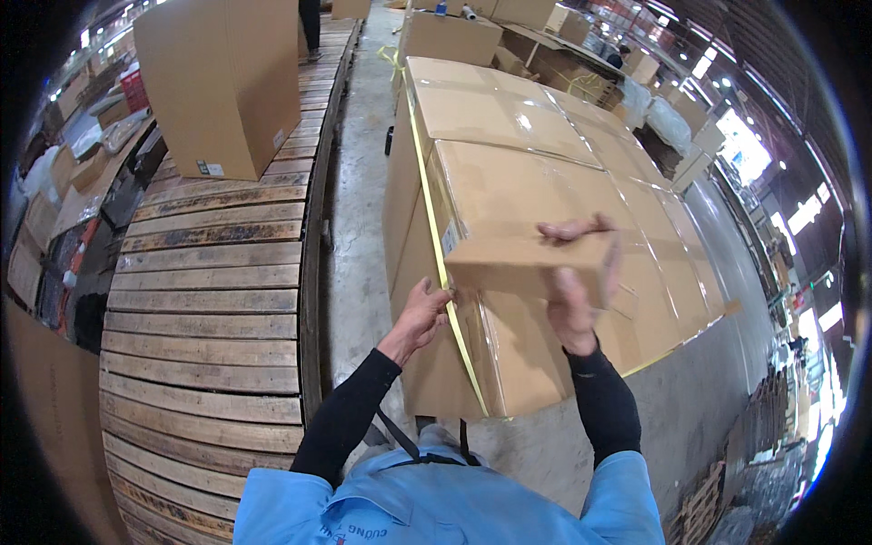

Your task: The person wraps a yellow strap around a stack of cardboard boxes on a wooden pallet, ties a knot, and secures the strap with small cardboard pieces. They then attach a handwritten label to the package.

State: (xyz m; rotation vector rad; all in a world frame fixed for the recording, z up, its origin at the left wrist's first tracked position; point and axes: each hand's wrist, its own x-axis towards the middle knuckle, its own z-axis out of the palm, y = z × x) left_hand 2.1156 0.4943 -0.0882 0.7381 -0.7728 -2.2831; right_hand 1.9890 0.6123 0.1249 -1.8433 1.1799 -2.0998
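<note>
A large block of taped cardboard boxes point(536, 191) fills the middle, with a yellow strap point(423, 173) running down its left side. My left hand point(420, 318) is closed at the strap's edge, fingertips curled against it beside the left side of the boxes. Over the top of the boxes, my right hand point(572, 309) grips a folded piece of cardboard point(522, 262), thumb on the near face and fingers over the far side. The piece and the right hand are slightly blurred. The left end of the piece lies close to the strap and my left fingertips.
To the left runs a long slatted wooden platform point(209, 300) bearing a tall cardboard box point(213, 91). A strip of concrete floor point(359, 173) separates it from the boxes. More cartons point(450, 36) stand behind, and wooden pallets point(704, 500) lie at the lower right.
</note>
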